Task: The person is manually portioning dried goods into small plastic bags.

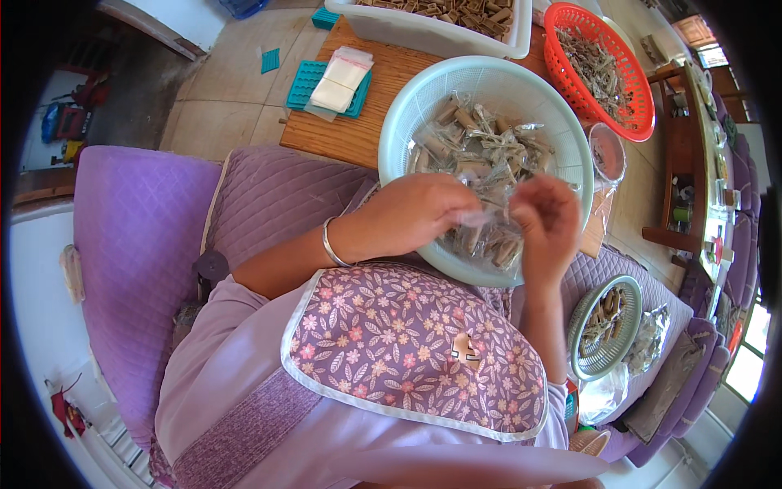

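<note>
A pale green plastic basin [393,122] sits in front of me, holding many small clear plastic packets [489,155] with light brown pieces inside. Over its near left part, my left hand [432,208] is closed, thumb and fingertips pinching a small clear plastic bag [472,217]. My right hand [547,220] hovers above the basin's right side, fingers curled in and somewhat smeared by motion. Whatever it may hold is too blurred to name. Some packets lie just below and between both hands.
A wooden table [342,147] carries a stack of clear bags [342,80] on a teal tray [297,85]. Behind stands a white tub [391,31] of brown pieces; right of it, a red basket [562,61]. A smaller green basket [580,314] rests on the purple sofa [142,244] at right.
</note>
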Available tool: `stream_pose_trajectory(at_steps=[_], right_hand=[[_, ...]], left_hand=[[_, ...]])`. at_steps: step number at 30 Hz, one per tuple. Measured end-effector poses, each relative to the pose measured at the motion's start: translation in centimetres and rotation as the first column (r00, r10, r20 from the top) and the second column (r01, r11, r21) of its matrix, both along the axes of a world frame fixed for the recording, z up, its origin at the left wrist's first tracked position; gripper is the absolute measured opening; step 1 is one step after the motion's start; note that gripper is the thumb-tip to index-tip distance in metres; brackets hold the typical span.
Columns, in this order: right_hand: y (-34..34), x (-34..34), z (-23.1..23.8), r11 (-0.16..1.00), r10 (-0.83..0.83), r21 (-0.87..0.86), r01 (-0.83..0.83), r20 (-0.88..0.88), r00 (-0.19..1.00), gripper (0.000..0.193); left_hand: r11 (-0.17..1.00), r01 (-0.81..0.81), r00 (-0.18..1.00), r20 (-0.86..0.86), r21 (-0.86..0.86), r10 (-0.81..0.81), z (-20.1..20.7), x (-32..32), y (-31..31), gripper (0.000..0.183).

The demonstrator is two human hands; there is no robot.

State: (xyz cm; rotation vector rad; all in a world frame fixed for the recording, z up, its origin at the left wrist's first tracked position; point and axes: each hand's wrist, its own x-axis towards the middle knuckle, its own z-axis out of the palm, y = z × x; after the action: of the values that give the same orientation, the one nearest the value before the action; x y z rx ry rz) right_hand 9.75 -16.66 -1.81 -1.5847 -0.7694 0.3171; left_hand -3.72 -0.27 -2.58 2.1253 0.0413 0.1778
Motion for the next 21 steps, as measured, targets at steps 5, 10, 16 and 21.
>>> stream_pose_trajectory(at_steps=[5,10,16,21], right_hand=[[6.4,5.2,1.6,0.942,0.152,-0.334,0.035,0.517,0.842,0.020],[11.7,6.0,-1.9,0.766,0.442,-0.626,0.146,0.678,0.588,0.017],[12.3,10.0,-3.8,0.605,0.452,-0.786,0.125,0.469,0.759,0.018],[7.9,10.5,-0.1,0.861,0.253,-0.496,-0.114,0.223,0.941,0.019]], left_hand=[[0.936,-0.273,0.955,0.059,-0.220,0.292,-0.1,-0.3,0.7,0.015],[0.710,-0.388,0.885,-0.024,-0.587,0.464,0.5,-1.0,0.8,0.019],[0.596,-0.411,0.841,-0.034,-0.690,0.541,-0.2,-1.1,1.2,0.021],[0.533,-0.373,0.810,0.014,-0.759,0.586,-0.8,0.0,1.2,0.024]])
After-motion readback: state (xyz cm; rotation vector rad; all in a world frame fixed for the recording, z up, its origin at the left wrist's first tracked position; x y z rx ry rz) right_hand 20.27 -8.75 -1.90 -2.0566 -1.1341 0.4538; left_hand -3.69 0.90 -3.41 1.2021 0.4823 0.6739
